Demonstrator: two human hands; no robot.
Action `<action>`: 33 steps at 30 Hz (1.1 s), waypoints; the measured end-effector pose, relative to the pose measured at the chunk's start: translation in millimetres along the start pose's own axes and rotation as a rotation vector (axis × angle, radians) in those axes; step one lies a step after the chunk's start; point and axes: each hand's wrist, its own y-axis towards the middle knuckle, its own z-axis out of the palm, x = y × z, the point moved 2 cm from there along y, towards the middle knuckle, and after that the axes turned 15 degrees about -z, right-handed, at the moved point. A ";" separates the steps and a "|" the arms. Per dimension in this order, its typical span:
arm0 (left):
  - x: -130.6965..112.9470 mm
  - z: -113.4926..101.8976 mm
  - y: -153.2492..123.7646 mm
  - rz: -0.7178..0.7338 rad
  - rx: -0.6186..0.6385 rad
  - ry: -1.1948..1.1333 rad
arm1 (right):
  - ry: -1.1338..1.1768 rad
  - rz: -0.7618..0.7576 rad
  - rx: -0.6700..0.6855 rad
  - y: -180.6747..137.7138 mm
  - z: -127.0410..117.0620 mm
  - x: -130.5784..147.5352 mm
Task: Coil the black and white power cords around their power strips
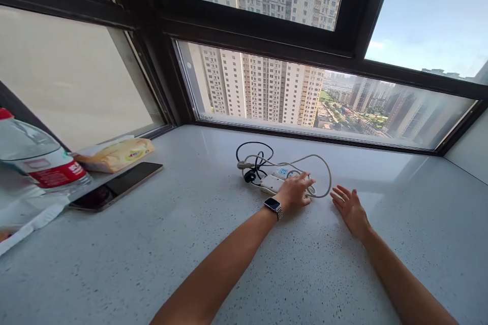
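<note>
My left hand [293, 192], with a watch [273, 205] on its wrist, is closed over the right part of a white power strip [269, 183]. The palm and fingers hide much of the strip. A pale cable [330, 175] loops behind and to the right of this hand. At the strip's left end lie a pale plug [244, 165], a black plug [250, 176] and a curled black cord [254, 142]. Just right of the pale loop, my right hand [351, 212] is open and holds nothing, its fingers stretched toward the cable.
The speckled white counter [183, 244] runs up to a dark window frame [267, 129]. On the left are a large bottle with a red label [57, 172], a yellow tissue pack [118, 155] and a dark-screened phone or tablet [118, 186]. White plastic wrapping [41, 218] lies nearer.
</note>
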 end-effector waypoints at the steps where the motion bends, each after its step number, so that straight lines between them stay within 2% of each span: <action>1: 5.5 -1.3 3.7 -0.028 0.001 0.011 | 0.003 -0.004 0.006 -10.9 -7.6 3.8; 4: 33.7 -9.9 18.6 -0.148 0.033 0.063 | 0.003 -0.009 0.041 -34.4 -18.8 15.1; 7: 77.3 -29.6 33.0 -0.322 0.054 0.120 | -0.013 -0.004 0.077 -41.9 -14.6 22.4; 10: 120.3 -56.1 37.4 -0.572 -0.007 0.176 | 0.002 0.019 0.076 -39.4 -6.7 23.6; 13: 135.3 -70.0 24.2 -0.723 -0.100 0.224 | 0.038 0.036 0.053 -35.0 -2.3 21.3; 16: 108.9 -59.1 -5.5 -0.630 -0.141 0.219 | 0.002 0.019 0.044 -30.8 0.9 18.8; 21: 18.8 -18.4 -60.9 -0.370 -0.021 -0.020 | -0.271 0.057 0.023 -24.5 17.9 10.3; 25: -35.2 -2.0 -80.9 -0.266 0.038 -0.126 | -0.386 0.050 0.108 -25.8 47.9 -1.9; 28: -50.7 4.7 -85.0 -0.239 0.150 -0.172 | -0.465 -0.091 0.163 -30.7 67.4 -8.1; 31: -50.2 8.6 -87.9 -0.205 0.271 -0.192 | -0.586 -0.161 0.263 -35.9 75.7 -10.1; 33: -45.4 8.1 -89.6 -0.193 0.284 -0.189 | -0.630 -0.178 0.350 -37.9 75.6 -8.9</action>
